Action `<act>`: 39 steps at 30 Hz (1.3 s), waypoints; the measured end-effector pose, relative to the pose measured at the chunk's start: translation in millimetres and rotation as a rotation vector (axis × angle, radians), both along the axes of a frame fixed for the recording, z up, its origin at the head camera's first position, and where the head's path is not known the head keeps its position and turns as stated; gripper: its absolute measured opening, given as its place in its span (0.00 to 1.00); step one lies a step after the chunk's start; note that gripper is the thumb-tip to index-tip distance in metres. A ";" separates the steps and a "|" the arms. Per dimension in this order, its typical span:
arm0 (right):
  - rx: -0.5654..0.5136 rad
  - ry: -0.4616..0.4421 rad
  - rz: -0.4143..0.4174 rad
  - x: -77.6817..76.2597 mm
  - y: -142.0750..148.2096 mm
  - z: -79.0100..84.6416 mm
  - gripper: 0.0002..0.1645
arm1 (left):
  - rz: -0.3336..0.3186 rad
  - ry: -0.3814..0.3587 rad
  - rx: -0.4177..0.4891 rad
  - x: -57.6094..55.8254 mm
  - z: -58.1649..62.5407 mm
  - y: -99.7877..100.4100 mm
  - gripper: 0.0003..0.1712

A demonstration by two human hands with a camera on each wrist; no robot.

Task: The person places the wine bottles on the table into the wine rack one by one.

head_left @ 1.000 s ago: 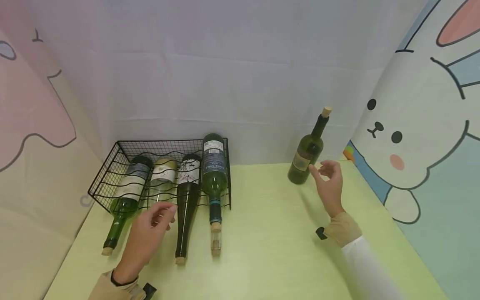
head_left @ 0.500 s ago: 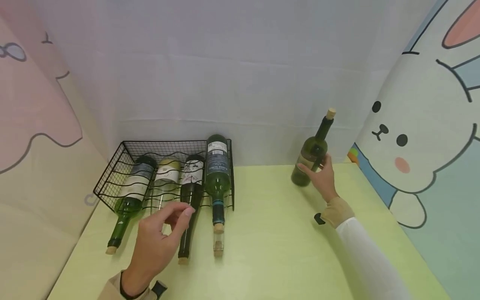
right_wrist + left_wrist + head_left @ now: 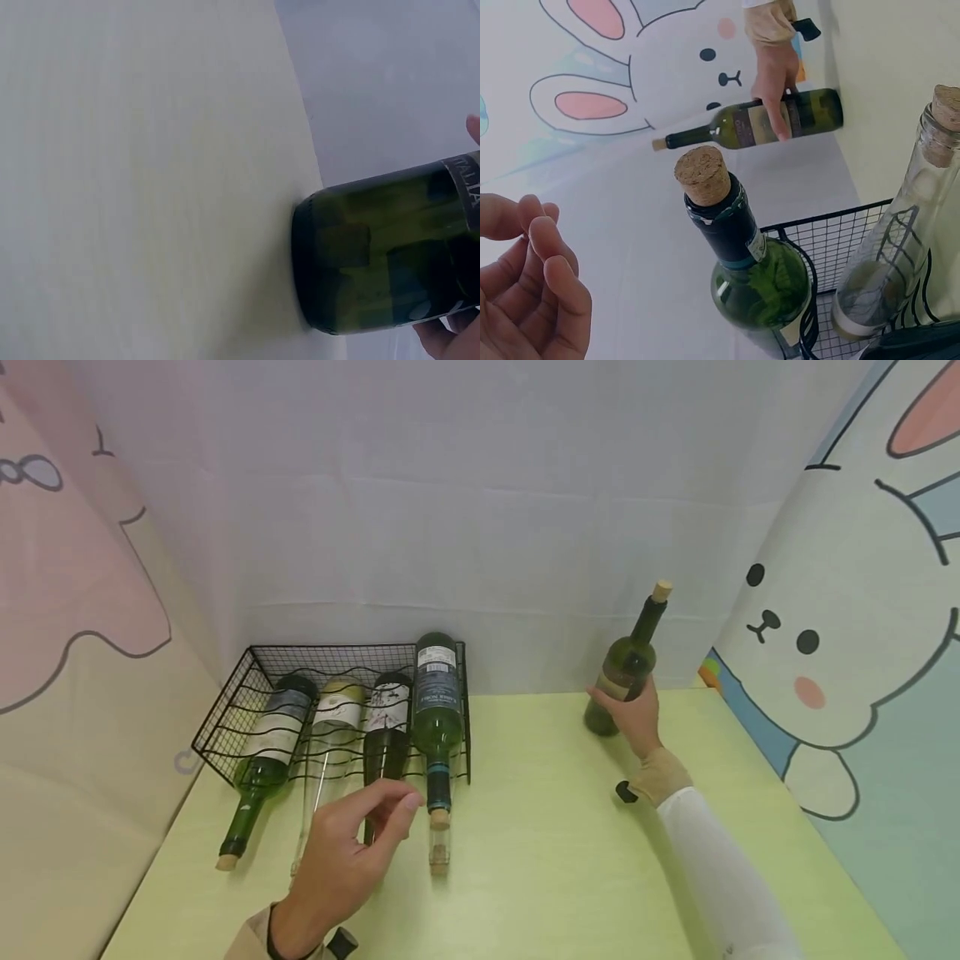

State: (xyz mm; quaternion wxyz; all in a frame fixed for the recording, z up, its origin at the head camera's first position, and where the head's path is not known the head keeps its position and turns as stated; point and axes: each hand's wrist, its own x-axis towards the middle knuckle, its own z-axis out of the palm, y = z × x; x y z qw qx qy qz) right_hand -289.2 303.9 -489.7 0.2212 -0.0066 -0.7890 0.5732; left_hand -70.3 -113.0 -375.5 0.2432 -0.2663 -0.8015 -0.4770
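My right hand (image 3: 637, 718) grips a corked dark green wine bottle (image 3: 630, 653) around its labelled body, thumb on one side and fingers on the other. The bottle stands upright at the table's far right, and in the right wrist view its base (image 3: 337, 259) looks to be at the tabletop. My left hand (image 3: 348, 856) hovers in front of the black wire rack (image 3: 330, 657), fingers loosely curled with nothing in them. From the head view it covers part of a slim dark bottle (image 3: 386, 752). A green bottle with a blue label (image 3: 437, 727) lies at the rack's right end.
Also in the rack are a green bottle (image 3: 258, 777) at the left and a clear bottle (image 3: 337, 714) beside it. Another clear corked neck (image 3: 440, 852) pokes out below the blue-labelled bottle. Necks overhang the pale green table (image 3: 540, 852). A white cloth (image 3: 525, 543) hangs behind.
My right hand has come from beside the bottle to close around it; the bottle has barely moved. My left hand has drifted rightward across the rack's front.
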 end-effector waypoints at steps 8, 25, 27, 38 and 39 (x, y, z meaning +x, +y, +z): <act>0.073 -0.054 0.050 35.1 0.5 1.9 0.51 | -0.001 -0.008 0.002 2.6 1.2 0.6 0.10; 0.348 -0.196 0.199 128.0 35.5 27.5 0.39 | 0.012 0.011 -0.029 -1.3 -6.8 1.2 0.07; 0.370 -0.215 0.225 137.1 40.0 32.6 0.38 | 0.007 -0.002 -0.038 -1.1 -6.2 1.1 0.07; 0.521 -0.260 0.423 147.1 41.9 56.2 0.35 | -0.048 -0.036 -0.055 -7.6 -4.3 2.2 0.06; 0.537 -0.243 0.442 146.3 40.5 59.5 0.35 | -0.057 -0.030 -0.065 -9.2 -2.8 3.0 0.05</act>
